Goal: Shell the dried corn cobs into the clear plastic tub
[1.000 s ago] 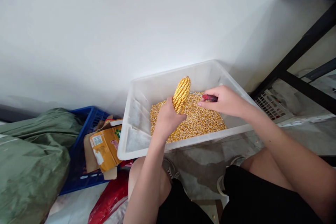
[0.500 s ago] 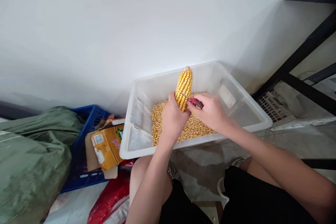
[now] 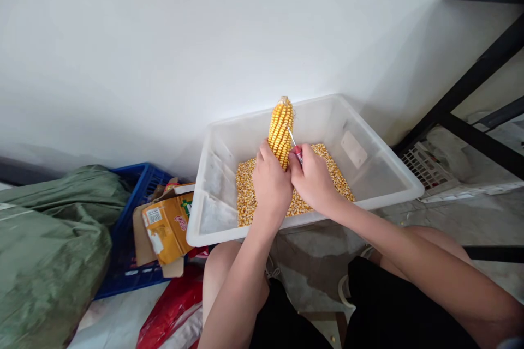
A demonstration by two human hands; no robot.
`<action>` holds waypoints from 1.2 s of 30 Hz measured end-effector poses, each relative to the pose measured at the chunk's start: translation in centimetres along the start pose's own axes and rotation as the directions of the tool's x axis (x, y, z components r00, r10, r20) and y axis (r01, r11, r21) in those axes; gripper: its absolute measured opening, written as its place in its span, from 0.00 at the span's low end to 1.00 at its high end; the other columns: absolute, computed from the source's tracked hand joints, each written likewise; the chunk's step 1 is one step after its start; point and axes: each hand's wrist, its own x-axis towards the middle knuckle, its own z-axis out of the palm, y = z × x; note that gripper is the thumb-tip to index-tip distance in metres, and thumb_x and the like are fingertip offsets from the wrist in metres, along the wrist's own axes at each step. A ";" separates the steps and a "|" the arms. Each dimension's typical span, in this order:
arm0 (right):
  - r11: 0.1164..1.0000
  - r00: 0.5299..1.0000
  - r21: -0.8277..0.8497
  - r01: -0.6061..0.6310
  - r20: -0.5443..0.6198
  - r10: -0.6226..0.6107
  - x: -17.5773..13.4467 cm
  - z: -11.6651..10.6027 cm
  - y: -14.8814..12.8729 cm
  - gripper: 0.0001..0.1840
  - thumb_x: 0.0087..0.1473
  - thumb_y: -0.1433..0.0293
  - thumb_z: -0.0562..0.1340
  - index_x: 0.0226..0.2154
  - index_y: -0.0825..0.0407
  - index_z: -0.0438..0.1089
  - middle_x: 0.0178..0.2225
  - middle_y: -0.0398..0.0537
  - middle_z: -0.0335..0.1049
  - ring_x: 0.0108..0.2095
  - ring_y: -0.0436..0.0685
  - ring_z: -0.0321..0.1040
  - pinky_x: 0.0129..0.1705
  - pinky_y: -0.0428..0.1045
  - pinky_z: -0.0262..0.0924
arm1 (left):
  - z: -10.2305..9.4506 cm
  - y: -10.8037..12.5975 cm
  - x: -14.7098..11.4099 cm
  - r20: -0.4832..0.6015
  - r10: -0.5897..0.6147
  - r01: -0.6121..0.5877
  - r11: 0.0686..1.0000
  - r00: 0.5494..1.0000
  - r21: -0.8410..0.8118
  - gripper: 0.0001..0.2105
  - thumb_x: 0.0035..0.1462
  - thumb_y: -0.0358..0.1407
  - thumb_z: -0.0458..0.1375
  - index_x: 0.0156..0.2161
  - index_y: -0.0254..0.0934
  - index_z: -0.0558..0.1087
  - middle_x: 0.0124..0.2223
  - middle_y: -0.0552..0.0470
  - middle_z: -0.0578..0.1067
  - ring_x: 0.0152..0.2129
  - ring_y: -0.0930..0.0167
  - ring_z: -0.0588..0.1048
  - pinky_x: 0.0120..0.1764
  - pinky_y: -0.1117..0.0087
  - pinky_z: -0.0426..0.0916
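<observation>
My left hand [image 3: 272,182] is wrapped round the lower part of a yellow corn cob [image 3: 281,128], which stands nearly upright with its tip up. In my right hand [image 3: 314,177] is a screwdriver [image 3: 297,152] with a red handle and a thin metal shaft. The shaft points up and left, its tip touching or very close to the kernels on the cob's right side. Both hands are over a translucent plastic bin [image 3: 229,238], against each other at the base of the cob. Loose corn kernels [image 3: 246,188] cover part of the bin's floor.
Left of the bin is a blue crate [image 3: 123,278] holding an orange cardboard box [image 3: 167,232]. A green cloth bag [image 3: 53,251] lies beside it, and a red bag [image 3: 174,305] is on the floor. A black metal frame [image 3: 462,82] and a white basket [image 3: 428,166] stand at right.
The cob has shifted slightly left and up in my left hand. My right hand has turned, so the screwdriver now points more steeply upward and its tip is higher on the cob.
</observation>
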 end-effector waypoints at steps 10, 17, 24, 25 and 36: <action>0.998 0.864 0.057 -0.011 0.504 -0.019 2.3 -6.4 0.4 0.18 0.64 0.55 0.52 0.38 0.49 0.70 0.23 0.41 0.63 0.23 0.51 0.58 0.26 0.49 0.47 | -1.5 -2.0 1.4 0.141 -0.129 0.164 0.947 0.982 -0.276 0.25 0.43 0.36 0.64 0.48 0.35 0.65 0.40 0.47 0.74 0.33 0.66 0.72 0.35 0.65 0.65; 1.000 0.835 0.021 0.006 0.551 -0.017 2.5 -7.4 1.3 0.21 0.63 0.54 0.54 0.38 0.50 0.74 0.24 0.43 0.65 0.22 0.50 0.56 0.25 0.49 0.44 | -1.4 -1.7 1.5 0.170 -0.128 0.176 0.933 0.977 -0.314 0.24 0.42 0.36 0.65 0.46 0.35 0.65 0.39 0.49 0.73 0.33 0.68 0.71 0.36 0.65 0.65; 0.997 0.808 0.072 -0.035 0.589 -0.014 2.6 -7.5 1.7 0.23 0.63 0.53 0.53 0.25 0.50 0.66 0.20 0.41 0.61 0.20 0.50 0.56 0.24 0.49 0.46 | -1.1 -1.9 1.5 0.182 -0.097 0.149 0.942 0.979 -0.302 0.21 0.44 0.37 0.65 0.44 0.36 0.65 0.37 0.50 0.73 0.31 0.69 0.71 0.33 0.67 0.65; 0.997 0.805 0.071 -0.036 0.593 -0.014 2.7 -7.5 1.8 0.23 0.63 0.53 0.53 0.24 0.50 0.64 0.20 0.41 0.62 0.20 0.50 0.56 0.24 0.49 0.46 | -1.1 -1.8 1.4 0.180 -0.097 0.147 0.945 0.979 -0.292 0.21 0.45 0.38 0.65 0.44 0.36 0.65 0.37 0.50 0.73 0.31 0.69 0.71 0.32 0.67 0.65; 0.986 0.752 0.074 -0.150 0.656 0.065 2.9 -7.7 1.9 0.22 0.63 0.53 0.54 0.27 0.50 0.70 0.19 0.42 0.63 0.18 0.49 0.54 0.22 0.48 0.45 | -1.0 -1.0 0.8 0.112 -0.040 0.059 0.983 0.993 -0.173 0.20 0.53 0.45 0.62 0.46 0.37 0.65 0.39 0.47 0.75 0.34 0.65 0.74 0.33 0.66 0.63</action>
